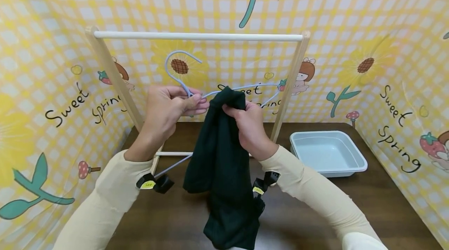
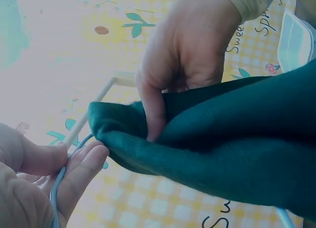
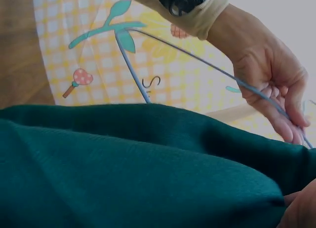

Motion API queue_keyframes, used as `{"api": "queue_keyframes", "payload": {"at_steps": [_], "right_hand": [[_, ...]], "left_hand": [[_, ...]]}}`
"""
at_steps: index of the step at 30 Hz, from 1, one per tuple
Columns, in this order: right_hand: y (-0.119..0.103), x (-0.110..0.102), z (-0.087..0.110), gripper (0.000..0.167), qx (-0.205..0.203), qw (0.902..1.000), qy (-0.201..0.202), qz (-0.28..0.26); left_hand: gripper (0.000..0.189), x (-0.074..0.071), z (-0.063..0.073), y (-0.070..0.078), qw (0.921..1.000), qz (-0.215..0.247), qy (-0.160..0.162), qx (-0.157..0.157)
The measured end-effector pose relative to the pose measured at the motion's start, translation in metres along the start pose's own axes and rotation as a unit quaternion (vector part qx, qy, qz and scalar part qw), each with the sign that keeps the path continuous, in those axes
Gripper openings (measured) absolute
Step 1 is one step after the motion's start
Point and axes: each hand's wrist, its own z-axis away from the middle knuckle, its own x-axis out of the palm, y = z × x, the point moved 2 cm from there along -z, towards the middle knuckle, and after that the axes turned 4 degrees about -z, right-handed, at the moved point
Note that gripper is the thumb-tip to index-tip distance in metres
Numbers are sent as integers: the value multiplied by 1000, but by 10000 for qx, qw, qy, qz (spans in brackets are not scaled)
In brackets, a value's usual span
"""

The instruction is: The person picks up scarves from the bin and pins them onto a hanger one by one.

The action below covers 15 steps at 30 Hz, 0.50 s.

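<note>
My left hand [image 1: 163, 105] pinches a light blue wire hanger [image 1: 167, 66] just below its hook, which points up. A dark green cloth garment [image 1: 228, 176] is draped across the hanger's wire and hangs down in folds. My right hand [image 1: 253, 127] grips the garment near its top, thumb pressed into the folds. In the left wrist view, the left fingertips [image 2: 91, 156] are right beside the garment's edge. The right wrist view shows one bent end of the hanger [image 3: 129, 30] sticking out past the cloth. Folds hide the middle of the hanger.
A wooden rack with a white top rail [image 1: 200, 36] stands behind the hands, with a lower white bar [image 1: 175, 153] near the table. On the right of the brown table [image 1: 298, 211] stands a pale blue basin [image 1: 326, 150]. Yellow checked cloth [image 1: 350, 8] surrounds the table.
</note>
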Motion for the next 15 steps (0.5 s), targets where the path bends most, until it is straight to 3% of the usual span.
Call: {"api": "queue_keyframes", "payload": {"at_steps": [5, 8, 12, 15], "right_hand": [[2, -1, -10, 7, 24, 9981, 165, 586], [1, 0, -16, 5, -17, 9977, 134, 661], [-3, -2, -23, 22, 181, 9991, 362, -154], [-6, -4, -28, 38, 310, 9920, 689, -1012]], "left_hand": [[21, 3, 3, -4, 9998, -110, -123, -95], [22, 4, 4, -5, 9995, -145, -184, -197], [23, 4, 5, -9, 9988, -194, -292, -355], [24, 4, 7, -12, 9978, -203, -427, -473]]}}
